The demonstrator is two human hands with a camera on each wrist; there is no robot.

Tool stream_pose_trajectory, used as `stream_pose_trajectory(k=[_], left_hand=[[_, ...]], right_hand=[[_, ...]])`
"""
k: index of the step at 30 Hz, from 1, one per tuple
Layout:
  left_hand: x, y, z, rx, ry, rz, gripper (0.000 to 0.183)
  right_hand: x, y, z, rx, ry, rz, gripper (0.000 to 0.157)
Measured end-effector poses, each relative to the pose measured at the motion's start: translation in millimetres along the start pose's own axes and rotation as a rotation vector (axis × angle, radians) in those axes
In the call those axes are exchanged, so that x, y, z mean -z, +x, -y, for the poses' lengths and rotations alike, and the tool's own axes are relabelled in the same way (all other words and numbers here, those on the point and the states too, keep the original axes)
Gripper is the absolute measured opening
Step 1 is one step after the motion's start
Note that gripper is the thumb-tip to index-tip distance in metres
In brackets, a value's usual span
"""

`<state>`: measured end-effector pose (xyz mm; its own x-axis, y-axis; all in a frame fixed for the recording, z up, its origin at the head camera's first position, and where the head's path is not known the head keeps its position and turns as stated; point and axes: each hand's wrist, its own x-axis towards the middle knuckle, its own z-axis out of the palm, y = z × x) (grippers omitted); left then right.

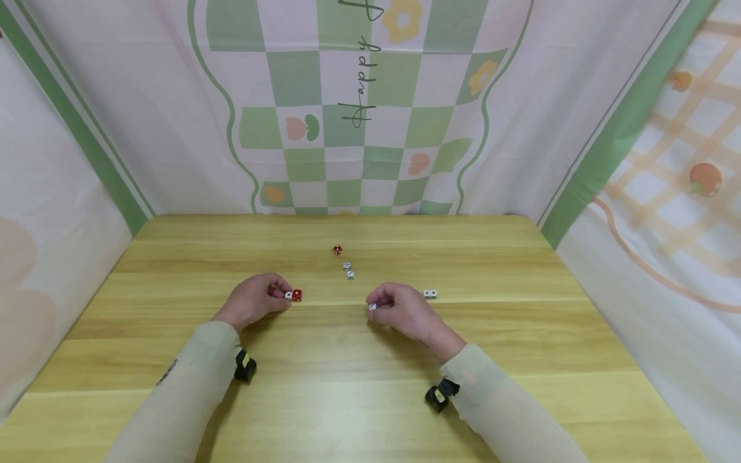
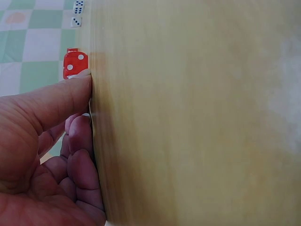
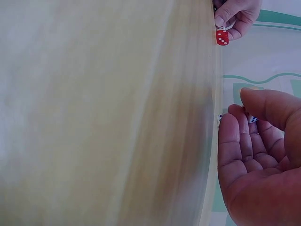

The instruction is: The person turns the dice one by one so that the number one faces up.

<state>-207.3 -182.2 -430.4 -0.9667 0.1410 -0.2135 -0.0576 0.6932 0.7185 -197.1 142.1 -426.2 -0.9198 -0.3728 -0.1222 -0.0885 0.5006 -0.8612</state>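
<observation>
My left hand [image 1: 253,302] pinches a small white die [image 1: 288,296] between thumb and fingers, low over the wooden table. Right beside that die sits a red die [image 1: 297,295] with white dots, on the side toward the middle. In the left wrist view, the red die [image 2: 75,65] shows just past the thumb tip, which mostly hides the white one. Across from it, my right hand [image 1: 408,313] holds another white die [image 1: 372,307] at its fingertips. The right wrist view shows this die [image 3: 253,119] partly covered by the thumb and fingers.
Farther back on the table [image 1: 324,411] lie a red die [image 1: 338,250] and two white dice [image 1: 348,270] close together. A pair of white dice [image 1: 430,294] sits side by side, right of my right hand. Patterned cloth [image 1: 344,161] hangs behind the table and along both sides.
</observation>
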Motion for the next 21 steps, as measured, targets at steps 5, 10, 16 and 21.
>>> stream_pose_trajectory(k=[5, 10, 16, 21], left_hand=[[0.4, -0.7, -0.8, 0.002, -0.004, 0.002, 0.020], [0.3, -0.6, -0.8, 0.003, -0.011, 0.002, 0.021], [0.4, -0.6, -0.7, 0.001, -0.004, 0.005, 0.021], [0.6, -0.6, -0.8, 0.008, -0.004, 0.003, 0.021]], right_hand=[[0.0, 0.3, -0.2, -0.006, -0.009, 0.001, 0.018], [0.3, 0.3, -0.2, -0.013, -0.013, 0.005, 0.017], [0.8, -0.2, 0.3, 0.013, -0.034, 0.009, 0.019], [1.2, -0.4, 0.3, 0.019, -0.034, 0.013, 0.020]])
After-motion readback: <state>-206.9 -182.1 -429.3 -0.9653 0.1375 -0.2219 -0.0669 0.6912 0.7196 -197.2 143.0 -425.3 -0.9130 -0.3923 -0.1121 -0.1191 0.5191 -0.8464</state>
